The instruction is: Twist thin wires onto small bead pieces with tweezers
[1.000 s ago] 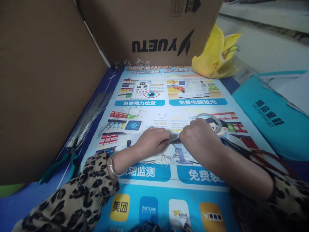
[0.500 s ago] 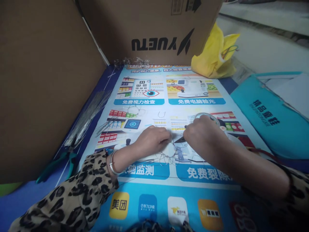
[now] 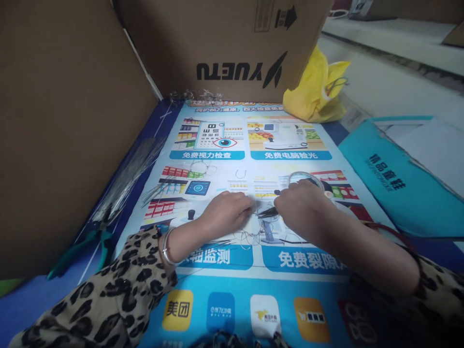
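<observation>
Head view: your left hand (image 3: 235, 210) stays in place, fingertips pressed together, apparently on a fine wire piece (image 3: 249, 239) whose loops lie on the poster (image 3: 224, 282), just your side of those fingertips. Your right hand (image 3: 299, 208) is closed round a dark-tipped tool (image 3: 268, 212), probably pliers. A second ago that tip reached your left fingertips; now a gap shows between them, so the tool seems to be off the pinched end, leaving your left hand to steady the wire. The wire bundle (image 3: 126, 180) and teal-handled pliers (image 3: 105, 249) still lie on your left, unused.
</observation>
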{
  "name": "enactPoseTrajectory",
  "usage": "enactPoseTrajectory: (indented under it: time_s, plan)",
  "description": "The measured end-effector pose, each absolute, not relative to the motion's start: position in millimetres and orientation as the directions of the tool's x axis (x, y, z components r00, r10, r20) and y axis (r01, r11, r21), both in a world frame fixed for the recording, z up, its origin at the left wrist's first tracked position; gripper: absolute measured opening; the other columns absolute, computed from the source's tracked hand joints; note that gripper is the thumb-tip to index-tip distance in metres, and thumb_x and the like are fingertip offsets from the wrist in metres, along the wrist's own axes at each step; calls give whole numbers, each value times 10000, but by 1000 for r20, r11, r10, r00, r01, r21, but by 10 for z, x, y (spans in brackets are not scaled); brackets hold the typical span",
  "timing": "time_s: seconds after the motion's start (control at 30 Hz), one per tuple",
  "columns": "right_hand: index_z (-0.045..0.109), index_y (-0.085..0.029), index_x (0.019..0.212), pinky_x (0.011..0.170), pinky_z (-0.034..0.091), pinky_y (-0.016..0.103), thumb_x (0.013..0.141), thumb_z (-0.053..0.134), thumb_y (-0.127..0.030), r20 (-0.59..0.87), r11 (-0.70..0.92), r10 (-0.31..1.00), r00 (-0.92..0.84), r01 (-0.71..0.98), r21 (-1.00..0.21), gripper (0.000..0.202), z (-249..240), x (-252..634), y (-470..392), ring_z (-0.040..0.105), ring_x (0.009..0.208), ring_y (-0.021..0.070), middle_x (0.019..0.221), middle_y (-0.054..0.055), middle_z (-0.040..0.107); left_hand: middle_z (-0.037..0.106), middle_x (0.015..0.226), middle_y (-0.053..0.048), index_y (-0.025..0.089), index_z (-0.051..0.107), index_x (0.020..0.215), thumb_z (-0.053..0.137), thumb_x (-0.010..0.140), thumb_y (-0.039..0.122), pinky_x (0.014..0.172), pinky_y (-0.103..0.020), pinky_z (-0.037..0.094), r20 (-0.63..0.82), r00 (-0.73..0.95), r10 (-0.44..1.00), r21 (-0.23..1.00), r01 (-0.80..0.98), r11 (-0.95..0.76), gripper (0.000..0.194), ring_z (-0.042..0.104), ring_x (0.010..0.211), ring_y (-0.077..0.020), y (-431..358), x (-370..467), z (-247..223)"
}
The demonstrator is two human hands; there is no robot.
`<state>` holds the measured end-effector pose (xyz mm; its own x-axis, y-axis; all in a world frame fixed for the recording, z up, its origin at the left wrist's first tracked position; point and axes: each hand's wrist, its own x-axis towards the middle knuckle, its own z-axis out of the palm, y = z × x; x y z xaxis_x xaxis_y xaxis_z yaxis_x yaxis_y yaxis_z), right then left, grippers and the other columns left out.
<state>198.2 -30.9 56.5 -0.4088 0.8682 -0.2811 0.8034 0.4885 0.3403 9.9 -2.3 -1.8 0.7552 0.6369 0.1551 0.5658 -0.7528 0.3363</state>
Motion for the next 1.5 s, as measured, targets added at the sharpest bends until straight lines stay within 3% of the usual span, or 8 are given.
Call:
enactPoseTrajectory:
  time_s: [0.13, 0.23, 0.43, 0.6, 0.83, 1.0, 1.2, 1.5]
  plan:
    - [639, -151, 687, 636, 299, 371, 747, 442, -105, -153, 487, 872, -464, 804, 341, 211, 505, 2018, -225, 573, 724, 263, 709, 138, 649, 635, 810, -21, 188, 566, 842, 401, 841, 169, 681, -293, 399, 160, 727, 667, 342, 593, -729, 166, 568, 763, -157, -43, 105, -1]
    - [633, -175, 721, 643, 302, 358, 792, 411, -162, -113, 484, 875, -472, 831, 275, 233, 464, 2079, -157, 566, 733, 245, 745, 106, 653, 633, 804, -16, 188, 571, 834, 418, 827, 166, 674, -296, 396, 164, 711, 684, 340, 610, -716, 154, 567, 749, -158, -37, 96, -14]
    - [625, -182, 777, 620, 314, 310, 809, 421, -250, -188, 481, 867, -462, 874, 67, 217, 398, 2130, -91, 588, 770, 217, 852, 83, 679, 635, 856, -16, 199, 615, 869, 461, 838, 202, 707, -301, 392, 156, 758, 634, 365, 552, -750, 157, 579, 826, -164, 9, 52, -47]
    - [632, -181, 780, 607, 312, 291, 840, 424, -361, -183, 432, 886, -427, 902, -12, 281, 399, 2136, -89, 593, 774, 212, 850, 89, 680, 634, 877, -22, 207, 627, 917, 463, 843, 199, 712, -303, 393, 152, 766, 625, 363, 545, -756, 180, 580, 863, -172, 11, 39, -57]
    - [616, -176, 736, 523, 255, 259, 850, 395, -492, -221, 374, 879, -422, 898, -231, 402, 386, 2072, -168, 547, 613, 155, 720, 61, 661, 615, 816, -26, 192, 625, 879, 481, 828, 212, 681, -289, 401, 183, 729, 659, 360, 574, -735, 154, 562, 786, -161, 3, 43, -70]
    - [594, -180, 683, 520, 237, 249, 827, 446, -398, -216, 328, 894, -393, 902, -281, 300, 354, 2008, -170, 522, 609, 138, 684, 42, 637, 615, 808, -34, 176, 623, 863, 479, 834, 225, 687, -292, 413, 178, 712, 679, 373, 590, -716, 155, 561, 777, -163, 5, 44, -77]
    - [523, -178, 595, 504, 210, 246, 814, 448, -358, -179, 302, 905, -387, 877, -373, 294, 337, 2040, -124, 435, 517, 101, 547, 1, 536, 622, 816, -34, 171, 635, 855, 480, 834, 176, 728, -294, 436, 182, 696, 695, 498, 544, -676, 157, 563, 788, -152, 4, 43, -29]
    - [498, -182, 637, 513, 239, 231, 806, 446, -354, -168, 228, 926, -339, 853, -469, 246, 346, 2012, -154, 443, 555, 102, 593, -8, 537, 639, 881, -32, 171, 599, 907, 438, 891, 220, 750, -276, 457, 198, 659, 726, 600, 504, -621, 169, 573, 833, -143, -2, 31, 3]
